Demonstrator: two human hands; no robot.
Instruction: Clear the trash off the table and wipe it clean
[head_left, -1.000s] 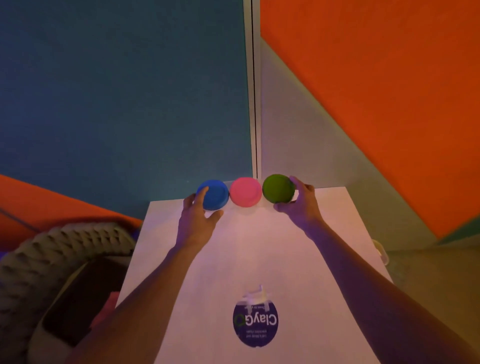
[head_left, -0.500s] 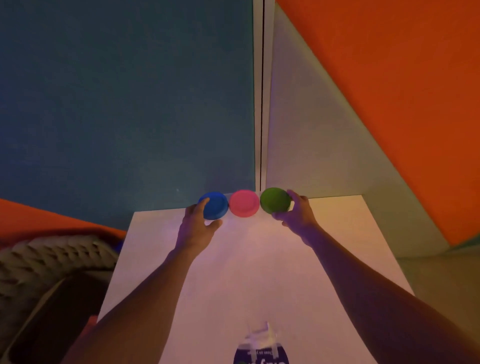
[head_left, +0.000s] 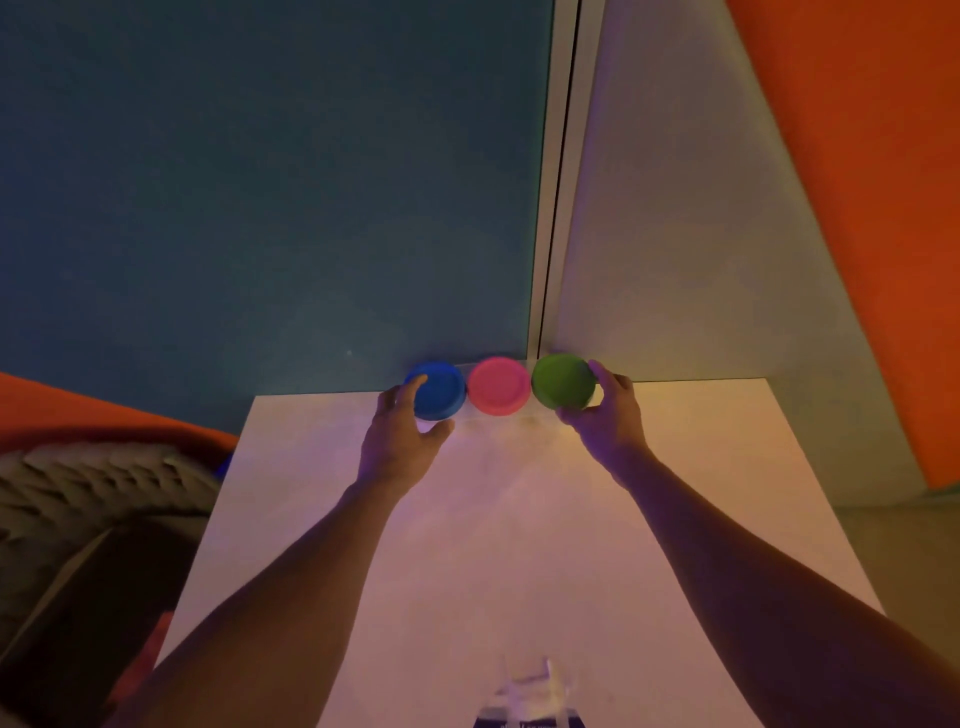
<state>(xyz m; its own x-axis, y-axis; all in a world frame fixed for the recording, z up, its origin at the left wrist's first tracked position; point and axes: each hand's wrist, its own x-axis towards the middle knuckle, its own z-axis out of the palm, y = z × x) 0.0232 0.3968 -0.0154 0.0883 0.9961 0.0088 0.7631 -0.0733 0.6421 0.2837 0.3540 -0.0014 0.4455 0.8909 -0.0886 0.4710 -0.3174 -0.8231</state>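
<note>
Bottom centre: blurred clear object (head_left: 530, 686) at table (head_left: 519, 545) near edge, probably plastic. Mid-frame tabletop bare between forearms. Left hand (head_left: 397, 441) curls fingers and thumb round blue tub (head_left: 439, 389). Right hand (head_left: 608, 415) grips green tub (head_left: 562, 380). Pink tub (head_left: 498, 385) between, touching both, at far edge against wall.

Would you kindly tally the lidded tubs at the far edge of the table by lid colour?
Blue-lidded tub: 1, gripped by the left hand
Pink-lidded tub: 1, untouched
Green-lidded tub: 1, gripped by the right hand
Total: 3
</note>
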